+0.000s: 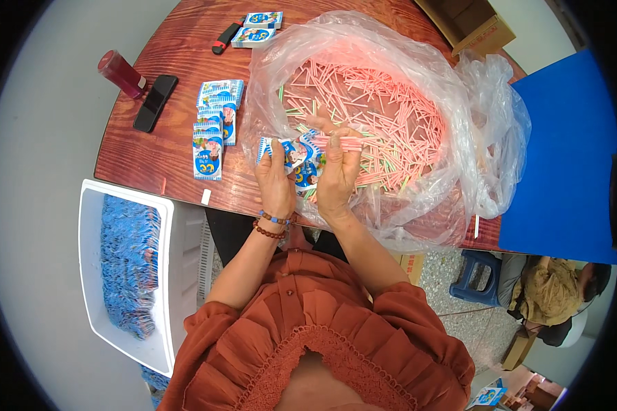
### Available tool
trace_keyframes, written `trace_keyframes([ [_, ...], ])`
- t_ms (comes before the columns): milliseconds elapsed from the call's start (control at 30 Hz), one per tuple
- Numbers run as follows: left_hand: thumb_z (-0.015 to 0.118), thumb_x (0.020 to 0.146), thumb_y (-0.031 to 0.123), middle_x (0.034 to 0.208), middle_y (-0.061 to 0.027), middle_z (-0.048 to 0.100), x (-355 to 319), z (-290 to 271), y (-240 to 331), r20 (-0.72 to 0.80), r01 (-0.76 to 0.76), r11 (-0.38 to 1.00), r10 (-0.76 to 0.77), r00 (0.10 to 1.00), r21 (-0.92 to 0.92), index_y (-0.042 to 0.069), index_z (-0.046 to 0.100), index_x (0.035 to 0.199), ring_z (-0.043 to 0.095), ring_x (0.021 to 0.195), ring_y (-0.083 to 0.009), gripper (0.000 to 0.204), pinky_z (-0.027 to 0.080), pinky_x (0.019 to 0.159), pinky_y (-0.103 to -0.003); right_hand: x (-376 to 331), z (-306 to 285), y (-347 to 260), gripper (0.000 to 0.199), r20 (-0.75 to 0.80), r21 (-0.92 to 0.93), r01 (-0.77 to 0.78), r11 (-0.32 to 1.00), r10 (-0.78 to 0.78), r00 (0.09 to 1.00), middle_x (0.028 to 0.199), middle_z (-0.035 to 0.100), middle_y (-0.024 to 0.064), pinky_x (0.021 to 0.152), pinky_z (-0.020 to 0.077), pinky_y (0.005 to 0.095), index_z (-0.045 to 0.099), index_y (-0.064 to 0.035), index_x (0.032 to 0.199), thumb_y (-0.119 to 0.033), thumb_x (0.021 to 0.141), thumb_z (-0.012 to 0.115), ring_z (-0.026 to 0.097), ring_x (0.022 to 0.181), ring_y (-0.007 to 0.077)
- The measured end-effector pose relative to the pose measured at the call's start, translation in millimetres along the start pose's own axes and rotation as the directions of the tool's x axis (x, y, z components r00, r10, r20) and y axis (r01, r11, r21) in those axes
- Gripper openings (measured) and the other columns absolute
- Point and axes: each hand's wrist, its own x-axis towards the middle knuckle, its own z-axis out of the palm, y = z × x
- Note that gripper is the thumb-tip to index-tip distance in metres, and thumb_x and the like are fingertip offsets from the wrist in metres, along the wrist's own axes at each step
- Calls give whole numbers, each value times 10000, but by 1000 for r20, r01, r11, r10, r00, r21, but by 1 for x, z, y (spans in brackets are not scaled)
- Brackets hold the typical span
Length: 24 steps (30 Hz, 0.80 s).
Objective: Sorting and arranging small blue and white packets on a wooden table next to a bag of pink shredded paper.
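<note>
My left hand (275, 185) is closed on a small blue-and-white printed packet (296, 152), thumb on top. Close beside it, my right hand (337, 179) pinches a small bundle of pink-and-white sticks (349, 143) that lies sideways, its left end at the packet. Whether the ends are inside the packet I cannot tell. More blue-and-white packaging (308, 175) hangs below, between my hands. Just beyond them, a large clear plastic bag (274, 68) lies spread wide on the table, holding a heap of thin pink sticks (408, 130) with some green ones among them.
Left of the bag lie a row of packets (208, 154), a black phone (155, 103), a red bottle (122, 74), a red-and-black cutter (227, 35) and two packet stacks (253, 37). A white bin (178, 274) full of packets stands at left. Someone sits near a blue stool (476, 277).
</note>
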Motion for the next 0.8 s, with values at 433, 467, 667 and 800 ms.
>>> trace_keyframes([
  [433,495,997,259,926,-33,659,6,7,-5,-13,19,977,-22,1000,-214,50,598,987,632,822,-101,233,527,706,-270,11,-4,7,362,271,-75,-26,997,45,961,1436,401,203,1108,234,391,473,5,1279,-226,1008,410,283,1396,272],
  [467,496,996,267,957,-43,664,8,8,-5,14,39,965,-37,999,-258,43,597,1020,637,859,-118,247,526,746,-288,17,-3,2,373,254,-54,-123,991,133,958,1426,412,199,1110,238,390,468,6,1283,-238,1005,417,297,1389,271],
  [667,508,983,307,1066,-75,654,26,3,-9,177,219,881,-158,971,-420,25,582,1136,620,974,-170,329,495,848,-359,46,-13,-5,438,311,-52,-141,989,150,938,1375,447,181,1106,273,376,413,8,1327,-275,995,444,377,1331,247],
  [800,522,972,321,1115,-61,639,32,3,-9,272,240,861,-124,954,-448,39,577,1172,592,1034,-177,350,454,917,-392,41,-26,-5,360,264,-241,-195,951,258,929,1187,582,121,950,426,303,497,7,1250,-172,943,554,544,1117,170],
])
